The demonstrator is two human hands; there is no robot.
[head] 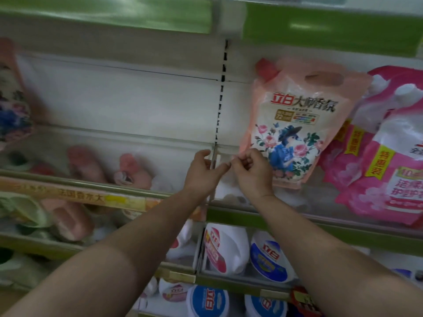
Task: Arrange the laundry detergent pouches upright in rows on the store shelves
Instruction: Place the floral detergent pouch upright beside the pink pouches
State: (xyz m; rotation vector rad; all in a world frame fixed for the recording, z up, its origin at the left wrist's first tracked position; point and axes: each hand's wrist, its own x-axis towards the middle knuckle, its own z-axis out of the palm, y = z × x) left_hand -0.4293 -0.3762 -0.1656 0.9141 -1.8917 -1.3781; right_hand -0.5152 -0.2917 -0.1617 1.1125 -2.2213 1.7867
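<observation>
Bare hands [229, 170], peach 立白大师香氛 pouch [295, 124]

Both bare forearms reach up and forward, converging toward the middle of the view. The left arm enters from about 7 o'clock, the right arm from about 4 o'clock. The left hand [202, 171] is seen from the back, thumb up toward 12 o'clock and the fingers loosely curled, their tips pointing toward 3 o'clock at the other hand. The right hand [250, 171] sits just beside it, at its 3 o'clock, wrist bent, fingers curled in with the fingertips bunched toward the thumb. The fingertips of the two hands nearly meet; whether they pinch anything between them is too blurred to tell.
</observation>
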